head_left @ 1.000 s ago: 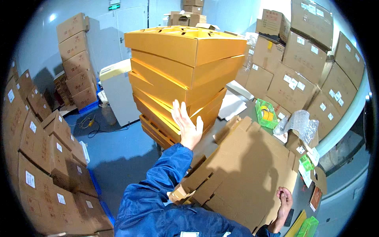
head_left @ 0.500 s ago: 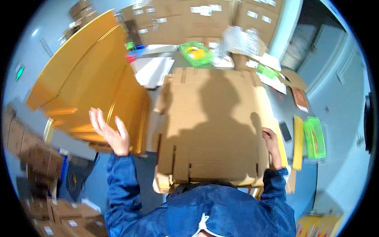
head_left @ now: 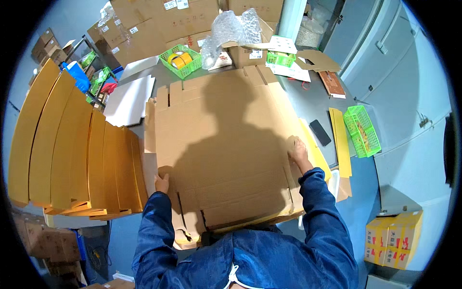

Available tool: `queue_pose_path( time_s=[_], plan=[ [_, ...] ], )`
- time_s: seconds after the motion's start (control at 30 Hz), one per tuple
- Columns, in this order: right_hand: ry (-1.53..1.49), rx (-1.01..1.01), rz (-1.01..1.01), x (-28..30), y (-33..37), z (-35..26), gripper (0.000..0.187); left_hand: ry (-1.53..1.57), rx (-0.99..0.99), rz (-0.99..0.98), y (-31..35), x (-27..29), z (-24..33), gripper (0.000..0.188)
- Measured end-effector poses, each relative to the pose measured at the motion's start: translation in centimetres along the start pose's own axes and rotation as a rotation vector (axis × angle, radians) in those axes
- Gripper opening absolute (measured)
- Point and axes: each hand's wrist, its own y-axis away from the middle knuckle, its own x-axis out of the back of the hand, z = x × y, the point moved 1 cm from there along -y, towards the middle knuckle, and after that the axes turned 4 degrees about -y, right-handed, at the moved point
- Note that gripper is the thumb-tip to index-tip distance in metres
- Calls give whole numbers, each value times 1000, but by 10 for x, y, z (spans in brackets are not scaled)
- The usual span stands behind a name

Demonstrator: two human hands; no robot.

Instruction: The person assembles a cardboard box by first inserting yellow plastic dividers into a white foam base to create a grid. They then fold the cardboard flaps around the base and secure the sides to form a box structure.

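Observation:
A large flat brown cardboard sheet (head_left: 226, 183) with slots and fold lines lies in front of me, my shadow falling across it. My left hand (head_left: 162, 183) is closed on its left edge, the fingers partly hidden by the board. On the right edge, my right hand (head_left: 299, 151) has its fingers curled around the cardboard. Yellow sheet material (head_left: 315, 153) shows from beneath the cardboard on the right. Left of my left hand, several golden-yellow folded boards (head_left: 79, 149) stand leaning in a row.
Beyond the sheet are a green basket with tape rolls (head_left: 182, 60), bubble wrap (head_left: 233, 30) and white sheets (head_left: 129, 100). A black phone (head_left: 320, 133), yellow strips (head_left: 340, 142) and another green basket (head_left: 362, 131) lie at right. Taped cartons (head_left: 393, 240) stand lower right.
My left hand has come away from the golden boards at left onto the cardboard's left edge. My right hand stays at the right edge. The view has turned, and the golden boards now show as a row.

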Motion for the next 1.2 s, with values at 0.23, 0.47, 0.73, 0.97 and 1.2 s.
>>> queue_pose_path(
  time_s=[0.23,0.47,0.73,0.97,1.2],
  plan=[
    [55,-198,-2,1,-33,-6,64,12,138,-169,-25,-2,-14,84],
    [258,-183,-13,-5,-51,50,72,-137,253,-363,-23,-6,26,93],
    [186,-200,6,7,-61,18,72,-183,235,-214,-34,-3,-27,96],
    [129,-264,-64,10,-73,49,54,-353,274,-240,-14,13,28,91],
    [42,-261,-22,10,-71,51,45,-477,159,-65,6,20,45,89]
  ],
)
